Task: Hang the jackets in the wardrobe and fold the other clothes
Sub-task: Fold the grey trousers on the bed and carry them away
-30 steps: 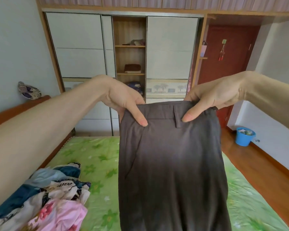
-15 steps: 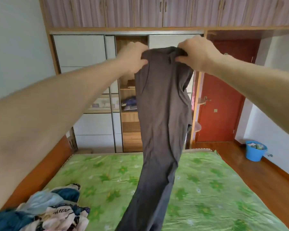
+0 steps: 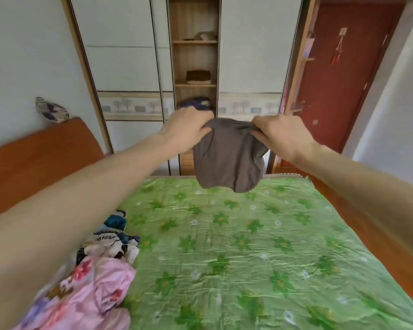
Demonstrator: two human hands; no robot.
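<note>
A pair of dark grey-brown trousers [image 3: 227, 160] hangs bunched and short in the air over the far end of the bed. My left hand [image 3: 186, 129] grips its top left edge and my right hand [image 3: 281, 136] grips its top right edge, both arms stretched forward. A heap of mixed clothes [image 3: 98, 275], pink floral on top with white and blue pieces behind, lies on the bed at the lower left. The wardrobe [image 3: 193, 67] stands beyond the bed with its middle section open, showing shelves with folded items.
The bed's green floral cover [image 3: 248, 246] fills the foreground. An orange-brown headboard [image 3: 41, 158] runs along the left. A red door [image 3: 339, 75] stands at the right, with wooden floor beside the bed.
Both hands have dropped from head height to just above the bed's far end. The trousers, which hung long, now hang bunched and short. The view has tilted downward.
</note>
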